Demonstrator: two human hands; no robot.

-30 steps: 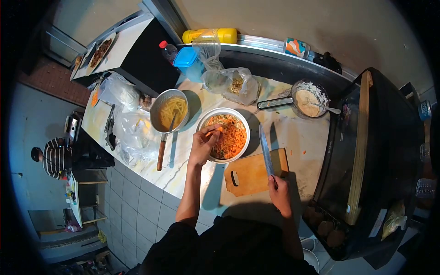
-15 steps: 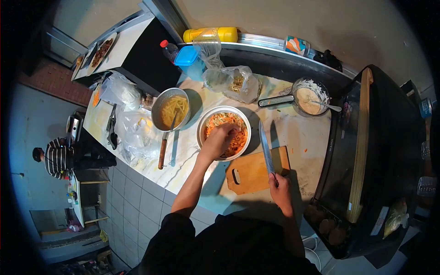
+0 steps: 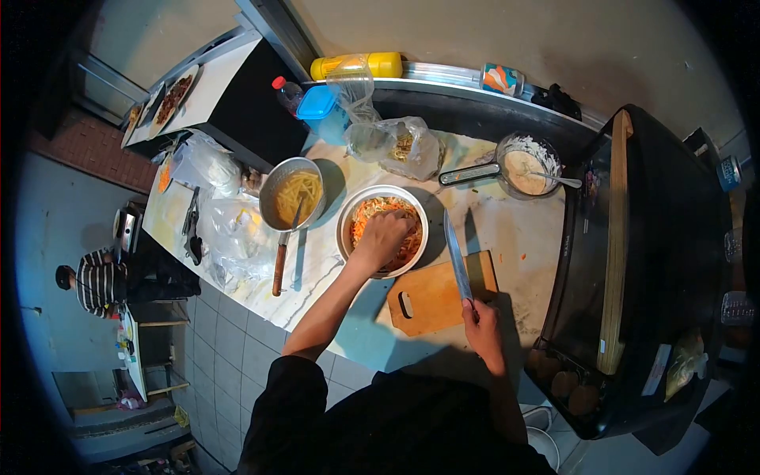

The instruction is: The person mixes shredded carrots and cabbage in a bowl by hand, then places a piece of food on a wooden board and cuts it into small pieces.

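Observation:
My left hand (image 3: 384, 239) reaches into a round white bowl (image 3: 345, 229) of shredded orange and pale vegetables (image 3: 405, 252). Its fingertips point down into the shreds and are hidden, so their grip cannot be made out. My right hand (image 3: 482, 331) is closed round the handle of a long knife (image 3: 457, 260), whose blade points away from me. Under part of the blade lies a wooden cutting board (image 3: 431, 302) with a slot near its left end. Left of the bowl stands a metal pot (image 3: 271, 196) with pale strips in liquid and a utensil in it.
A glass pan (image 3: 529, 170) with pale sauce and a spoon stands at the back right. Behind the bowl are a plastic bag (image 3: 408, 150) and a blue-lidded container (image 3: 318, 104). A black appliance (image 3: 665, 277) borders the right side. Another person (image 3: 101, 281) stands far left.
The view has shifted slightly. My left hand is still over the bowl, its fingers lower in the shreds. My right hand keeps the knife in nearly the same place.

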